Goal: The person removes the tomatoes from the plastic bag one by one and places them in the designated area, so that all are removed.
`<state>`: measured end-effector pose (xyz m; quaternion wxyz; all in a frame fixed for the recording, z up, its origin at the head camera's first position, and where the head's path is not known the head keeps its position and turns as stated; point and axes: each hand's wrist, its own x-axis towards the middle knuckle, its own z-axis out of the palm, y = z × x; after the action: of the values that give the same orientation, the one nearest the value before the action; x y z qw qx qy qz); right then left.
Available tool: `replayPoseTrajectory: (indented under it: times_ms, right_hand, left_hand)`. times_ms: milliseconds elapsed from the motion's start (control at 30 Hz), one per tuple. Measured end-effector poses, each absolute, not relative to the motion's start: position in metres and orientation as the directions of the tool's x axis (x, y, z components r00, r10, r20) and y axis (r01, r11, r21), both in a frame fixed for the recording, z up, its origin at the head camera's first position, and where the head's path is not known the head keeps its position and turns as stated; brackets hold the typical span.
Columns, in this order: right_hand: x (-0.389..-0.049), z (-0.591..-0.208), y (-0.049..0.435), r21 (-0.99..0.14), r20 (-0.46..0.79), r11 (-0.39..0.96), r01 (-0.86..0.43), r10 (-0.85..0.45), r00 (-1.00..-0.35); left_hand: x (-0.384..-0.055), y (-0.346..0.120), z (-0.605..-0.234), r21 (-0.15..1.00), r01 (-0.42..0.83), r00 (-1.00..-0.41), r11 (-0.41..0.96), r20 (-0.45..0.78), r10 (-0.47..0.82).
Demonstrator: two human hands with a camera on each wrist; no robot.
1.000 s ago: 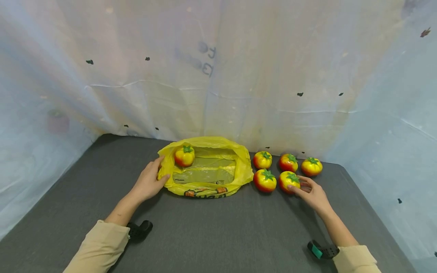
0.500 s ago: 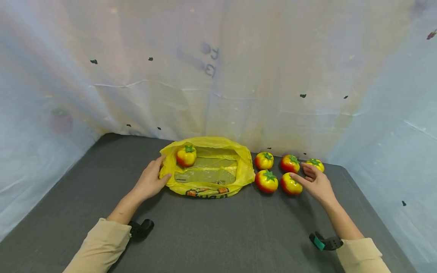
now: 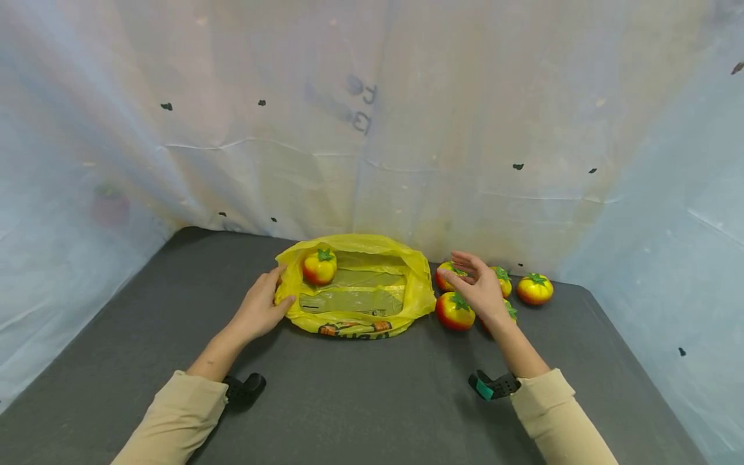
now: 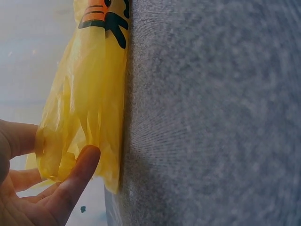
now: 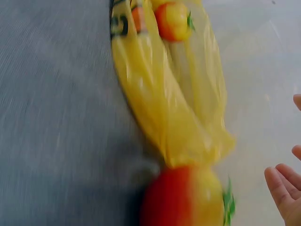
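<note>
My left hand (image 3: 258, 307) is at the left end of a yellow plastic bag (image 3: 418, 290), holding its edge between thumb and fingers. In the left wrist view the thumb (image 4: 82, 172) lies against the outside of the bag (image 4: 84, 94). Inside the bag's wide mouth, at the left, sits one red-and-yellow tomato (image 3: 320, 268) with a green top. My right hand (image 3: 478, 284), fingers spread and holding nothing, hovers over the tomatoes to the right of the bag. It overlaps the back-left tomato (image 3: 443, 278); the front-left tomato (image 3: 455, 313) shows below it.
Two more tomatoes stand at the back, one partly covered by the hand and the rightmost tomato (image 3: 535, 289) in full view. My right wrist mostly hides another tomato (image 3: 511, 310). Behind the dark table (image 3: 372, 400) hangs a pale plastic sheet (image 3: 442, 129).
My right hand has left the front-right tomato, risen, and swung left over the tomatoes nearer the bag. The left hand stays at the bag's edge.
</note>
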<state>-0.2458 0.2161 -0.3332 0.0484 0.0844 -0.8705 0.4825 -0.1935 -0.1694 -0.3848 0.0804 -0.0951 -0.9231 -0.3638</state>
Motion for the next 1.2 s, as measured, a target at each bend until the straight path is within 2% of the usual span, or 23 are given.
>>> replayPoseTrajectory:
  times_ms: [233,1200]
  right_hand:
    - [-0.252,-0.339,0.183,-0.854,0.194,0.464,-0.238,-0.141,-0.971]
    - [-0.268,-0.364,0.097,-0.91,0.185,0.324,-0.258,-0.239,-0.953]
  left_hand:
    - [-0.193,-0.169,-0.386,0.656,0.222,-0.972,0.721,0.208,0.11]
    - [-0.192,-0.169,-0.382,0.66,0.202,-0.975,0.724,0.209,0.08]
